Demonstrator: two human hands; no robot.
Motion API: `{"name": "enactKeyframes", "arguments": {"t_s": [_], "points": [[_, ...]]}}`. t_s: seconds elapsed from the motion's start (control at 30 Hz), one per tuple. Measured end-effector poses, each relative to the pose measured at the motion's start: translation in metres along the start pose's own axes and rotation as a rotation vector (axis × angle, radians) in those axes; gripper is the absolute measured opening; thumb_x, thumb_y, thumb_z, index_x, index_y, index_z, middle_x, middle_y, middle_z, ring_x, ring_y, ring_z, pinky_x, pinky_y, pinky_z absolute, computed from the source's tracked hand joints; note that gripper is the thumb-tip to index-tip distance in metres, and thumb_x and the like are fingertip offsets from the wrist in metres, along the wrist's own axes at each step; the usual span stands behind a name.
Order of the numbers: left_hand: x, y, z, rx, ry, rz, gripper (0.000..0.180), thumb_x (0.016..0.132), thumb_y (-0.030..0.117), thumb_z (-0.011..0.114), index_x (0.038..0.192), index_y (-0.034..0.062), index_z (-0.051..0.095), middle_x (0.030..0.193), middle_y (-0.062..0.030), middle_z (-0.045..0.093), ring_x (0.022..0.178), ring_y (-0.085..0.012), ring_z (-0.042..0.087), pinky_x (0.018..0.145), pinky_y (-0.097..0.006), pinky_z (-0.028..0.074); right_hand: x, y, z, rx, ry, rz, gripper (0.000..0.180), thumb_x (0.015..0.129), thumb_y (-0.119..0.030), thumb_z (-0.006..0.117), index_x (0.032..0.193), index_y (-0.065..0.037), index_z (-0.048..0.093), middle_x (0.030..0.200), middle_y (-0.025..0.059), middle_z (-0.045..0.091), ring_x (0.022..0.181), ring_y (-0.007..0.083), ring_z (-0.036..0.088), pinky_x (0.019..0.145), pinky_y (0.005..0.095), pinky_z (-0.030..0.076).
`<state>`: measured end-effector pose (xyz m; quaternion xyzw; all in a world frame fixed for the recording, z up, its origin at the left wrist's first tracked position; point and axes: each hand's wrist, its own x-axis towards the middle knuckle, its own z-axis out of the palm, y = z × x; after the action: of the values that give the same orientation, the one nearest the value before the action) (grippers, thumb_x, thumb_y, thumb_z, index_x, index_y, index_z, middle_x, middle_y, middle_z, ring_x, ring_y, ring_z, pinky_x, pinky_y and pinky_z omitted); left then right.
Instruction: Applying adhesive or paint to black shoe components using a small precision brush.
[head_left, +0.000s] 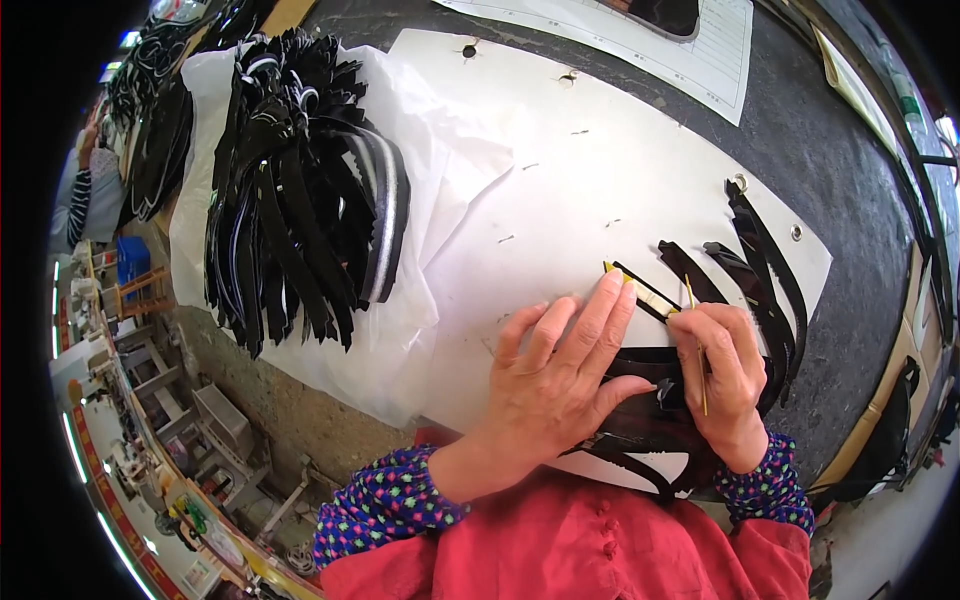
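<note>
My left hand (565,365) lies flat with its fingers stretched out. Its fingertips press on a narrow template (652,298) with yellow and dark edges, on a white board (545,220). A slim gold-coloured stick, like a pen refill (704,397), is pinched in my right hand (725,375), close to the template's near end. What its tip touches cannot be made out. Under and around both hands are black fabric strips (640,362), partly covered by them. More black strips (765,275) fan out on the board beyond my right hand.
A large heap of black strips (285,215), some with white stripes, sits on white plastic sheeting (455,165) at the left. Printed paper (715,60) lies at the far side of the dark table (850,190). Behind the left edge, another person's striped sleeve (78,200) shows.
</note>
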<state>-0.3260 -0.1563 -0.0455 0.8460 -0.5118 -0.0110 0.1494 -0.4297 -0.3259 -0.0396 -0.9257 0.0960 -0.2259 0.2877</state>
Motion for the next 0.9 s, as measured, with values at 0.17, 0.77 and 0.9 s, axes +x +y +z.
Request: {"name": "enactKeyframes", "arguments": {"t_s": [0.17,0.77,0.9], "points": [[0.0003,0.0001,0.0009,-0.034,0.015,-0.014,0.069,0.092,0.061,0.057,0.144,0.0152,0.056,0.149,0.0010,0.050,0.117,-0.0195,0.045,0.103,-0.036,0.034,-0.0018,0.0007,0.0010,0.024,0.006,0.015,0.028,0.079,0.013,0.073,0.103,0.002,0.067,0.089,0.0148,0.062,0.070,0.0276,0.066,0.059,0.0338,0.053],[0.0018,0.0016,0.0012,0.013,0.016,-0.011,0.059,0.098,0.061,0.046,0.141,0.0231,0.060,0.145,-0.0013,0.054,0.116,-0.0182,0.047,0.102,-0.036,0.036,-0.0049,0.0040,0.0001,0.043,0.002,0.009,0.028,0.078,0.013,0.072,0.104,0.003,0.066,0.090,0.0148,0.063,0.073,0.0280,0.066,0.059,0.0349,0.054],[0.0022,0.0022,-0.0004,0.012,0.004,-0.014,0.056,0.099,0.062,0.045,0.142,0.0295,0.059,0.146,-0.0008,0.053,0.117,-0.0180,0.046,0.102,-0.036,0.035,-0.0042,0.0036,-0.0009,0.057,-0.001,0.005,0.029,0.076,0.014,0.071,0.103,0.003,0.066,0.090,0.0147,0.063,0.075,0.0286,0.066,0.060,0.0353,0.054]]}}
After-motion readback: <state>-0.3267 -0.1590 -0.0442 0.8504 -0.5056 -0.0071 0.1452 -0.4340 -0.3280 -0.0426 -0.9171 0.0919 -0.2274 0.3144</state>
